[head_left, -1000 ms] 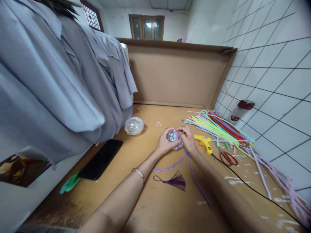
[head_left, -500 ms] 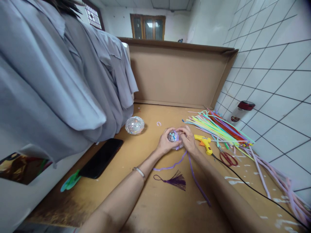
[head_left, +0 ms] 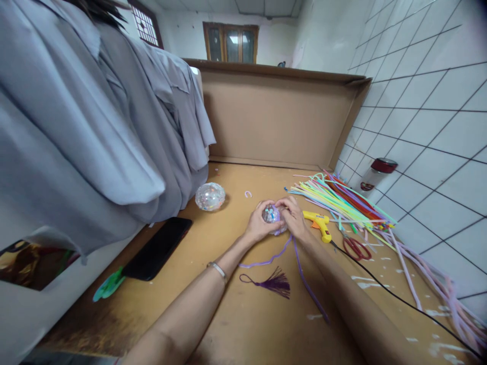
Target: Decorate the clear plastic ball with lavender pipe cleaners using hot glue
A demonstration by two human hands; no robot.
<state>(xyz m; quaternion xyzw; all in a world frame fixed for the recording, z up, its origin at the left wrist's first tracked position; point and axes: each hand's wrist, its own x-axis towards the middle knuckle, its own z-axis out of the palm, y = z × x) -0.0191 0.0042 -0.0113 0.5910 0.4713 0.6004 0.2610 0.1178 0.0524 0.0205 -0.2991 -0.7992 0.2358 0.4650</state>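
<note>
Between my hands is a clear, shiny ball (head_left: 271, 215) with blue and purple bits showing through. My left hand (head_left: 257, 223) is wrapped round its left side. On the other side, my right hand (head_left: 292, 217) presses its fingers together at the ball's top right, by a purple strand. Two ends of purple pipe cleaner (head_left: 306, 281) trail from beneath the hands onto the table. Just below lies a dark purple tassel (head_left: 272, 283) with a loop. A faceted clear bowl-like piece (head_left: 210, 196) rests up and to the left, with a small pink curl (head_left: 248, 194) nearby.
To the right lie a yellow glue gun (head_left: 319, 223) with a black cord, red-handled scissors (head_left: 356, 248) and a heap of coloured pipe cleaners (head_left: 335, 197). A black phone (head_left: 158, 248) lies at left under hanging grey cloth (head_left: 152, 126). A cardboard panel (head_left: 274, 116) closes the back.
Both hands keep the same hold on the ball, with hardly any visible finger movement. The whole view has shifted very slightly.
</note>
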